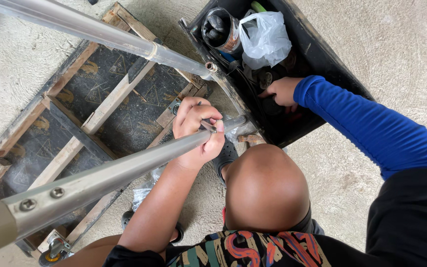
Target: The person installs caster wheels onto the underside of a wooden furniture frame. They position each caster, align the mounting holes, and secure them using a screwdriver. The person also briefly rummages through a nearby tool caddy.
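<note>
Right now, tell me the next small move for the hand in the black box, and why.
Probably close the right hand on the dark item it touches in the black box and lift it out. The left hand already grips the metal pole, so only the right one is free to fetch.

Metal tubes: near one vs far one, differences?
The near tube is gripped by the left hand and has two screws at its lower end; the far tube is untouched, with tape around it. The near tube looks thicker in this view. Both are bare grey metal, slanting across the wooden frame.
</note>
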`<state>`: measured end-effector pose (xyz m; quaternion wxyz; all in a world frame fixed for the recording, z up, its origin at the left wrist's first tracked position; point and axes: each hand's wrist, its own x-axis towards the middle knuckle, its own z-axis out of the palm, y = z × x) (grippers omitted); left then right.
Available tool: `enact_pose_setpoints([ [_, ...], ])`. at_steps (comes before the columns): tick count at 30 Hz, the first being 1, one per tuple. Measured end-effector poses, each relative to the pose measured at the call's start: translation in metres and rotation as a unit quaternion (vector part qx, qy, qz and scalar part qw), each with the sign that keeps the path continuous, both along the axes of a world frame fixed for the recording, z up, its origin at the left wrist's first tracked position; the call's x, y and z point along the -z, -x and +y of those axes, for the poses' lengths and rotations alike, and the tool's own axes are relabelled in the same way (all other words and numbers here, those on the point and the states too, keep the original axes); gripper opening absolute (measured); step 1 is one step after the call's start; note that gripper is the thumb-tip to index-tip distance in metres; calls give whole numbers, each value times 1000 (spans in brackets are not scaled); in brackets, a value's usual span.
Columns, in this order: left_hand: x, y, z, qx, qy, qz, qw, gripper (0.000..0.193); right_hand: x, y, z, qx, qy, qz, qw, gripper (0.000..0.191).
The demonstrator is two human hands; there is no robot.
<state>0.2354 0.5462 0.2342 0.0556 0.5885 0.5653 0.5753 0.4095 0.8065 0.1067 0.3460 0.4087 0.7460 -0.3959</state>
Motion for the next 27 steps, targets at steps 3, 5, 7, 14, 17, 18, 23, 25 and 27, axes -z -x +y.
enact_pose_setpoints([
  [3, -1, 0, 1, 0, -7, -1, 1000, 15, 5, 2, -2, -164, -50, 105, 980, 73],
  [5, -1, -1, 3, 1, -12, 8, 1000, 15, 8, 2, -4, -253, -119, 142, 950, 83],
  [7, -1, -1, 3, 0, -14, 10, 1000, 14, 8, 1, -7, -258, -185, 125, 940, 81],
  [14, 1, 2, 3, -1, -38, 73, 997, 10, -66, -1, 19, -138, -147, 263, 944, 68],
  [17, 0, 0, 3, -16, -27, 54, 998, 10, -112, -6, 24, -156, -253, 358, 885, 66],
  [18, 0, -1, 3, -19, -13, 25, 999, 11, -126, -7, 24, -149, -274, 374, 873, 64],
  [23, -5, -5, 3, -12, -14, 15, 1000, 12, -163, -11, 23, -141, -415, 465, 770, 61],
  [25, -6, -5, 4, -15, -21, 18, 999, 11, -158, -8, 26, -104, -414, 432, 794, 56],
  [27, -5, -5, 4, -8, -27, 16, 999, 11, -144, -1, 33, -85, -429, 412, 799, 50],
])
